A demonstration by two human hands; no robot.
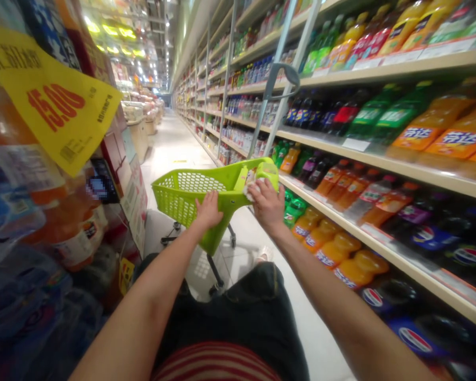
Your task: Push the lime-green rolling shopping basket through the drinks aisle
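A lime-green wheeled shopping basket (182,193) stands tilted in the supermarket aisle, its grey pull handle (280,79) raised. My left hand (208,209) grips the basket's near rim with curled fingers. My right hand (266,202) presses a white cloth (252,186) against the basket's upper right corner, fingers closed over it. Both my forearms reach forward over my dark shorts.
Shelves of soft-drink bottles (381,174) run along the right, close to the basket. On the left stands a stack of wrapped drink packs (31,211) with a yellow price sign (51,100). The white tiled aisle floor (174,143) stretches ahead between them.
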